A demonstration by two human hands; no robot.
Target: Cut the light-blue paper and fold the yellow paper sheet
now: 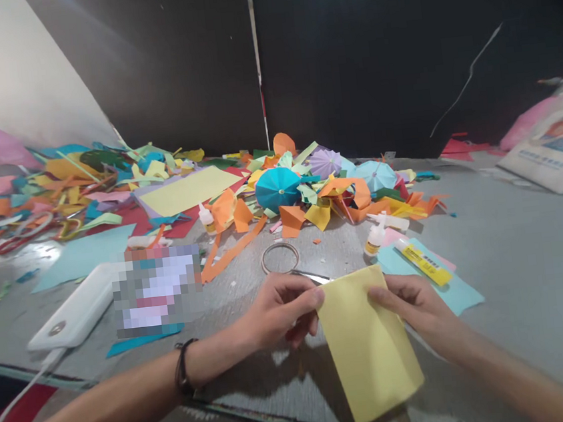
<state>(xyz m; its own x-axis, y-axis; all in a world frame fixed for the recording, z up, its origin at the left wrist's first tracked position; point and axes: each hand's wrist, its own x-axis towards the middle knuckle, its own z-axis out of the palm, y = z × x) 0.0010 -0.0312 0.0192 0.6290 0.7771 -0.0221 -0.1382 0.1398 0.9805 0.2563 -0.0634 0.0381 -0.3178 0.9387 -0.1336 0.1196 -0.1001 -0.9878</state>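
We grip a sheet of yellow paper (370, 346) by its upper edges, the left hand (281, 312) pinching one corner between thumb and fingers and the right hand (412, 308) pinching the other, the sheet hanging toward 6 o'clock above the grey table (510, 281). Toward 12 o'clock lies a metal ring (278, 243); toward 1 o'clock, a yellow glue tube (422, 262) rests on a pale blue sheet (464, 296)
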